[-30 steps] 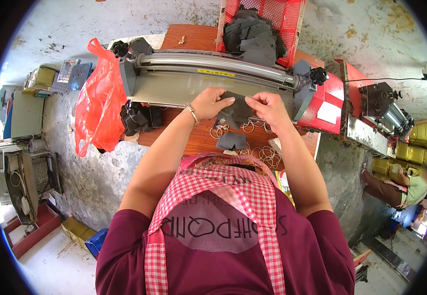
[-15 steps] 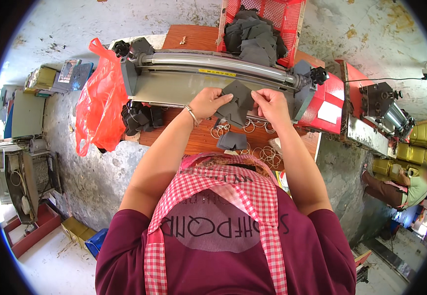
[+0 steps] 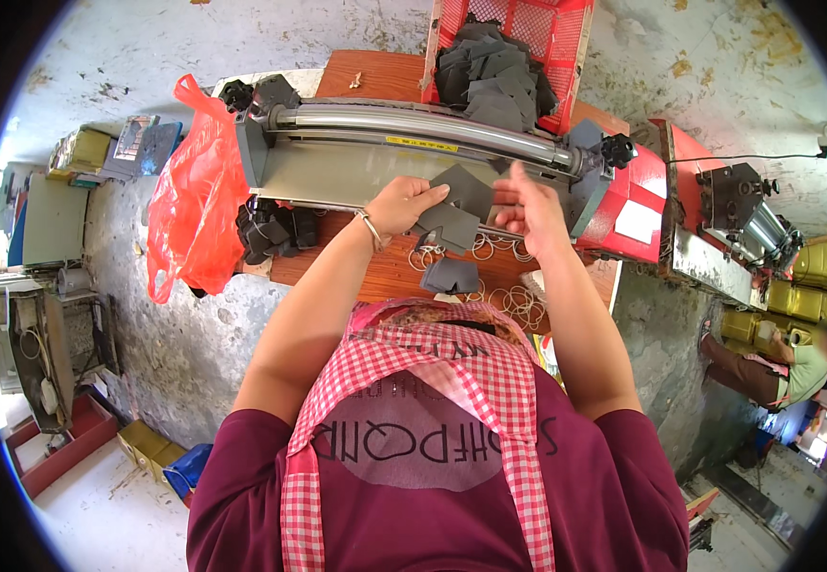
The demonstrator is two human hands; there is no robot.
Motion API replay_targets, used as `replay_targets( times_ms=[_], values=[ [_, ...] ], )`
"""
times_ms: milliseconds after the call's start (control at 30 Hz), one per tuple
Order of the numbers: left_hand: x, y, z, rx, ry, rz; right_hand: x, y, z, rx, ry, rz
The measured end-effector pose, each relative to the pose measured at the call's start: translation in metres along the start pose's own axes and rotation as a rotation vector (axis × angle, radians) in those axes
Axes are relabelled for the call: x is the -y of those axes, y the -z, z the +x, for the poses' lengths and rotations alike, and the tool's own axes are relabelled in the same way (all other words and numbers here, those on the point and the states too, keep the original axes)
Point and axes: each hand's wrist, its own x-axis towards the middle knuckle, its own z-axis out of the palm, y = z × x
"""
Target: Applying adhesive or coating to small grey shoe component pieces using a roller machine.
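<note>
My left hand (image 3: 402, 204) grips several dark grey flat sheet pieces (image 3: 465, 195), thumb on top and the pieces fanned out to the right. Just right of them is my right hand (image 3: 532, 204), slightly blurred, its fingers apart and apparently holding nothing. Both hands are over the front edge of a roller machine, whose beige feed plate (image 3: 332, 174) lies below a long shiny metal roller (image 3: 413, 127). A small dark patch, perhaps another piece, shows by the roller above my right fingertips. Below the held pieces, a small grey stack (image 3: 451, 275) lies on the brown table (image 3: 337, 270).
Behind the roller, a red crate (image 3: 574, 57) holds a heap of grey pieces (image 3: 494, 76). A red plastic bag (image 3: 194, 191) hangs at the left beside dark pieces. Pale rubber bands (image 3: 525, 303) lie on the table. Another machine (image 3: 752, 214) and a person (image 3: 776, 367) are at right.
My right hand has let go of the pieces and moved slightly right, its fingers spreading. A dark patch now shows near the roller. My left hand still holds the pieces.
</note>
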Motion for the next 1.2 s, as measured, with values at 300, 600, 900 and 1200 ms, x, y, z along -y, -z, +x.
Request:
replay_targets(
  times_ms=[300, 600, 900, 1200],
  values=[
    [0.005, 0.000, 0.007, 0.028, -0.114, 0.014, 0.000, 0.004, 0.014, 0.065, -0.019, -0.018],
    [-0.005, -0.001, -0.003, -0.003, -0.071, 0.058, -0.005, 0.012, 0.021, 0.074, -0.040, -0.170],
    [-0.005, -0.007, -0.002, -0.009, -0.066, 0.047, -0.007, 0.013, 0.008, 0.076, -0.043, -0.217],
    [-0.015, -0.013, -0.006, -0.021, 0.016, -0.198, -0.007, 0.013, 0.005, 0.266, 0.015, -0.263]
  ],
)
